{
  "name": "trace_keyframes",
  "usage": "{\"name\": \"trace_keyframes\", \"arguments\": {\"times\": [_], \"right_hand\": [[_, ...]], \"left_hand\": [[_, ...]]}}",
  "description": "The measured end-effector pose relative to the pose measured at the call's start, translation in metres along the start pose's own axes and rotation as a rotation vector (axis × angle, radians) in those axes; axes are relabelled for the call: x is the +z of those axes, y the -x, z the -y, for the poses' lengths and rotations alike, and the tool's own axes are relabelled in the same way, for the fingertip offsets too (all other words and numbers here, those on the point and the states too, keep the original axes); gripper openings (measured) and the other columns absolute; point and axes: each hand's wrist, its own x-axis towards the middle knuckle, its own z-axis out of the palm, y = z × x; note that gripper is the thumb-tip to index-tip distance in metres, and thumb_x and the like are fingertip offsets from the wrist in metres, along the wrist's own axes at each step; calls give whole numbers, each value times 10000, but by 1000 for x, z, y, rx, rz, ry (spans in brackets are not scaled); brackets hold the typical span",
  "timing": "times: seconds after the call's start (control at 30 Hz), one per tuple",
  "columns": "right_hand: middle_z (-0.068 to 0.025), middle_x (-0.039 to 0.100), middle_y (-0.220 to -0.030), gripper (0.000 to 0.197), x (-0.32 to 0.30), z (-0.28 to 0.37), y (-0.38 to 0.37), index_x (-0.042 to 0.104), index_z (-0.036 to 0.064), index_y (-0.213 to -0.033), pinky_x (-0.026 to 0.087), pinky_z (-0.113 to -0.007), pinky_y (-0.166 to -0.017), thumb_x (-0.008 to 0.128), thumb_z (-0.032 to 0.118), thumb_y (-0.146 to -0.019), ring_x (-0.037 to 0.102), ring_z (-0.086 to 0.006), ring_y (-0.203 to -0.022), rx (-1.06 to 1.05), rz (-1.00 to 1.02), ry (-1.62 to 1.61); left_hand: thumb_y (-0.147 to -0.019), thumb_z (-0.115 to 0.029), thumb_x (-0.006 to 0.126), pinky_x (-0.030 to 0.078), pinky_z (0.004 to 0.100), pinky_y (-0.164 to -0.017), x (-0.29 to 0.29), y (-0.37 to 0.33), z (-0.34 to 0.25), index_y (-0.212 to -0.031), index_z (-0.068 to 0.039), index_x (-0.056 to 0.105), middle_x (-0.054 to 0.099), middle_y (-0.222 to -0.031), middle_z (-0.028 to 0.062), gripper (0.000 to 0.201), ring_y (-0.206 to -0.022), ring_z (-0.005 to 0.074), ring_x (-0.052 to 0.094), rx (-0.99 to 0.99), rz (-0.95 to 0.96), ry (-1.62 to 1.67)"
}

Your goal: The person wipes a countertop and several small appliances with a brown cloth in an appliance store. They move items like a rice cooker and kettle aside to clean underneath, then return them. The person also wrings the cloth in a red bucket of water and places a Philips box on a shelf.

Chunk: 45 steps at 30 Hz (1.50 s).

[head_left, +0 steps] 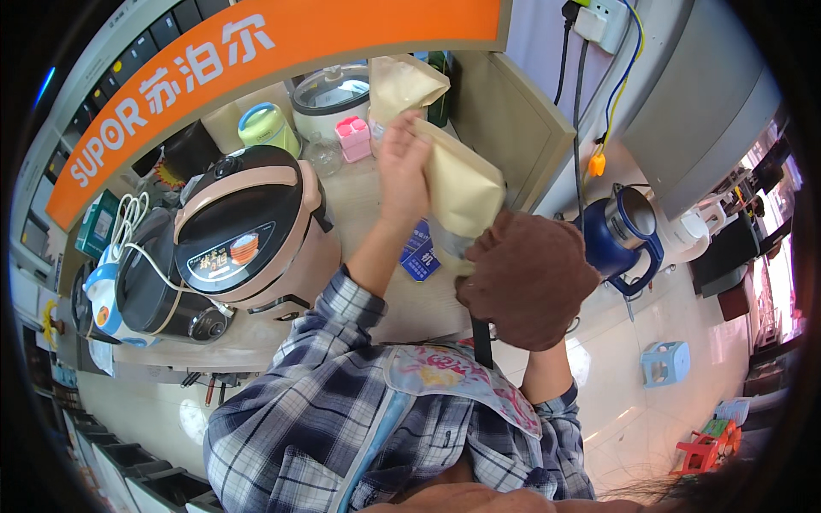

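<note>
My left hand (404, 167) is closed on the upper end of a tilted cream-coloured appliance (466, 184), which has a boxy body and a clear lower part. A brown cloth (526, 278) covers my right hand, whose fingers are hidden beneath it. The cloth lies against the clear end of the appliance. A similar cream appliance (406, 88) stands on the shelf just beyond my left hand. Below the held one, a blue printed card (419, 252) lies on the counter.
To the left are a pink-and-black rice cooker (256, 227) and a dark cooker (162, 282) with a white cord. Behind stand a green-and-white pot (268, 128), a pink box (352, 138) and a glass-lidded pot (333, 92). A blue kettle (624, 235) is at right, a blue stool (665, 364) on the floor.
</note>
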Motion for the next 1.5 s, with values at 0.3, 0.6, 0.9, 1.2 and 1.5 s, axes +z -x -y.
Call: {"name": "trace_keyframes", "arguments": {"times": [0.3, 0.6, 0.9, 1.2, 1.5], "right_hand": [[-149, 655, -1035, 401, -8, 73, -7, 663, 73, -1015, 507, -394, -846, 659, 369, -743, 621, -306, -1029, -1, 509, 554], [-163, 679, -929, 337, -11, 51, -14, 687, 65, -912, 531, -402, -775, 648, 346, -730, 665, -322, -921, 188, 368, 569], [-162, 679, -904, 299, 9, 33, -17, 686, 67, -883, 535, -408, -750, 642, 323, -734, 670, -327, -886, 228, 414, 572], [-162, 678, -879, 263, 10, 21, -13, 684, 69, -855, 539, -415, -725, 636, 300, -738, 675, -332, -851, 275, 402, 591], [-162, 678, -854, 228, 13, 16, -14, 682, 71, -826, 543, -422, -700, 630, 277, -742, 680, -336, -816, 290, 399, 602]], "left_hand": [[-858, 51, 539, 463, 280, -893, -23, -3, -25, -1195, -14, 530, 583, -1079, 70, 344, -1013, 157, 573, -6, -49, -191], [-808, -73, 630, 483, 290, -799, -98, 17, 75, -1133, -50, 582, 582, -999, 62, 329, -903, 158, 583, -415, 437, -978], [-823, -210, 690, 445, 319, -923, -144, -60, 101, -1211, -26, 552, 577, -1153, 112, 451, -1067, 192, 540, -100, -173, -1044], [-782, -292, 748, 368, 360, -1060, -109, -16, 109, -1475, -55, 298, 480, -1380, 147, 859, -1279, 259, 463, -456, 427, -533], [-795, -243, 776, 485, 366, -944, -107, 4, 114, -1401, -2, 391, 582, -1226, 144, 758, -1089, 231, 585, -677, 639, -560]]}}
